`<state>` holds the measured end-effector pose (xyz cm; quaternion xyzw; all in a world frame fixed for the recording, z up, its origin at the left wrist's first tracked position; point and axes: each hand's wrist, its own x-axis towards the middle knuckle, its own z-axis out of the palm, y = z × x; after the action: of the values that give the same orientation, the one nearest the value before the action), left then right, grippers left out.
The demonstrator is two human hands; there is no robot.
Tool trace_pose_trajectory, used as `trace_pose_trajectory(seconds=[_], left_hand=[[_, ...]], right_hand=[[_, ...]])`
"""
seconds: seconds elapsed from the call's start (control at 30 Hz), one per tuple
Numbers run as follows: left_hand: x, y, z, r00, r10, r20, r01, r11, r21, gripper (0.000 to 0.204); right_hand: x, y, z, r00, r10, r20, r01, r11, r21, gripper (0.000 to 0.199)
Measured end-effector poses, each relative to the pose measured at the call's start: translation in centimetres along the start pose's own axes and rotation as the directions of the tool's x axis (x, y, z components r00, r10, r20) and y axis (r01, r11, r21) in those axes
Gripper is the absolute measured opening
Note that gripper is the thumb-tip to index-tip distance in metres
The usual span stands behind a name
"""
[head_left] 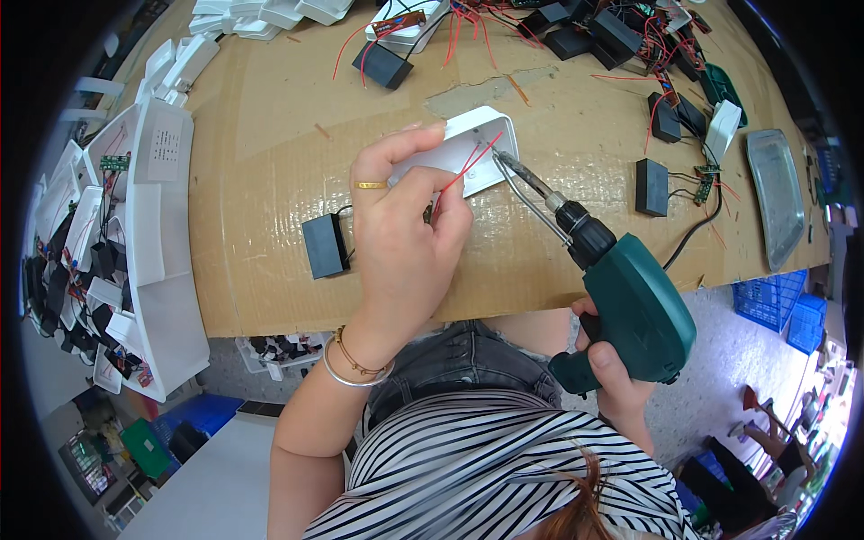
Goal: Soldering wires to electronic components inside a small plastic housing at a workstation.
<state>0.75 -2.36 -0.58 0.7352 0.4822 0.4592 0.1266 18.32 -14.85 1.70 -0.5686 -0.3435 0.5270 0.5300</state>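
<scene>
The left hand [400,225] is pinching thin red wires [468,164] between thumb and fingers and pressing on a white plastic box [468,148]. The box is lying on the brown cardboard table top [261,162], near its middle. The right hand [616,369] is squeezing the handle of a green soldering gun [630,301], fingers wrapped tight. The gun's metal tip [500,157] is touching the box right by the wires. A small black block [324,245] is sitting just left of the left hand. White trays [157,270] are piling up at the left edge.
</scene>
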Motion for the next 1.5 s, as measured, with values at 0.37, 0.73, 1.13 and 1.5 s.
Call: trace_pose_trajectory(seconds=[0.37,0.73,1.13,1.5], left_hand=[[0.1,0.0,0.1,0.999,0.036,-0.009,-0.036,0.999,0.018,0.005],[0.1,0.8,-0.2,1.0,-0.009,-0.006,0.009,1.0,-0.018,0.016],[0.2,0.2,0.1,0.997,0.047,-0.059,-0.042,0.996,0.079,0.01],[0.3,0.5,0.2,0.999,-0.012,-0.05,0.013,1.0,0.023,0.014]], right_hand=[[0.0,0.3,-0.2,1.0,-0.014,0.002,0.014,1.0,-0.003,0.061],[0.1,0.3,-0.2,0.999,-0.045,0.005,0.045,0.999,-0.021,0.059],[0.3,0.3,0.1,0.997,-0.081,-0.004,0.081,0.995,-0.049,0.057],[0.4,-0.3,1.2,0.987,-0.119,-0.109,0.113,0.992,-0.057,0.056]])
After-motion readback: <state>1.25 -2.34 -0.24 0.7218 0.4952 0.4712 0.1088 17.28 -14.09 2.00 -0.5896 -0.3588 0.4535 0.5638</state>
